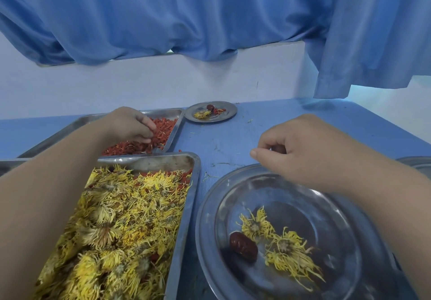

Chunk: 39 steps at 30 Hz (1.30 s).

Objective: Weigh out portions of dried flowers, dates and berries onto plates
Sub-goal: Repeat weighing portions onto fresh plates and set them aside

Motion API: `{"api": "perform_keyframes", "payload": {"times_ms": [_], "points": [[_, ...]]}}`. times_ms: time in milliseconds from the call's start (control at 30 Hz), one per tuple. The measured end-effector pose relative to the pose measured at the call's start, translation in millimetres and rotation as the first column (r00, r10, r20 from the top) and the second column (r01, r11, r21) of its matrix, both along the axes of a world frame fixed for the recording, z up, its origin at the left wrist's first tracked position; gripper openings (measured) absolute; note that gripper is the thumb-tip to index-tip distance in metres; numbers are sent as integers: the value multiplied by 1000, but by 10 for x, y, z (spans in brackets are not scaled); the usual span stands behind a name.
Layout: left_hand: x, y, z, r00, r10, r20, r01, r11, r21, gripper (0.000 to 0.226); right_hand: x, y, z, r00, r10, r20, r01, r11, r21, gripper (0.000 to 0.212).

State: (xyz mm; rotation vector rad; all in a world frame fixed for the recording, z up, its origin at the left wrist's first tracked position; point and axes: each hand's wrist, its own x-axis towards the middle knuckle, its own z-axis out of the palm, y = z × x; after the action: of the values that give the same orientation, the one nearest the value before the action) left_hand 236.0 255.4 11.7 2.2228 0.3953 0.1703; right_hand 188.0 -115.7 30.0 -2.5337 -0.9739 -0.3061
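A round steel plate (233, 183) lies at the near right; on it are a dark red date (243, 245) and two dried yellow flowers (279, 246). My right hand (303, 150) hovers over the plate's far rim, fingers curled, thumb and forefinger close together, nothing visible in them. My left hand (130, 124) reaches into the far steel tray (173, 134) of red berries (163, 131), fingertips pinched into the pile. A near tray (186, 206) is heaped with yellow dried flowers (116, 225).
A small steel plate (229, 113) with a flower, a date and some berries sits at the back. The blue table (303, 113) meets a white wall under a blue curtain (210, 15). Another metal rim (417, 162) shows at the right edge.
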Motion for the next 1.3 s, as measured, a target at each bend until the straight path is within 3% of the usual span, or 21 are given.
{"api": "perform_keyframes", "payload": {"times_ms": [233, 433, 533, 633, 700, 1033, 1300], "points": [[-249, -756, 272, 964, -263, 29, 257, 907, -333, 18, -37, -130, 196, 998, -59, -17, 59, 997, 53, 34], [-554, -1637, 409, 848, -530, 33, 499, 774, -389, 19, -117, -350, 443, 992, -107, 65, 94, 980, 173, 31], [-642, -1991, 392, 767, -641, -25, 613, 744, -265, 18, -125, -468, 523, 988, -142, 60, 127, 971, 205, 31], [-677, -2259, 337, 740, -660, -131, 672, 725, 148, 20, -125, -566, 563, 987, -159, 7, 152, 958, 243, 32], [-682, -2368, 297, 728, -667, -160, 680, 673, 291, 26, -123, -612, 573, 987, -163, -13, 161, 952, 260, 31], [-861, -2364, 214, 783, -620, -43, 606, 746, 275, 20, -316, -570, 668, 990, -141, -22, 142, 967, 210, 29], [-906, -2445, 123, 837, -538, 101, 491, 820, 296, 20, -705, -655, 642, 973, -206, 103, 174, 949, 262, 31]]}}
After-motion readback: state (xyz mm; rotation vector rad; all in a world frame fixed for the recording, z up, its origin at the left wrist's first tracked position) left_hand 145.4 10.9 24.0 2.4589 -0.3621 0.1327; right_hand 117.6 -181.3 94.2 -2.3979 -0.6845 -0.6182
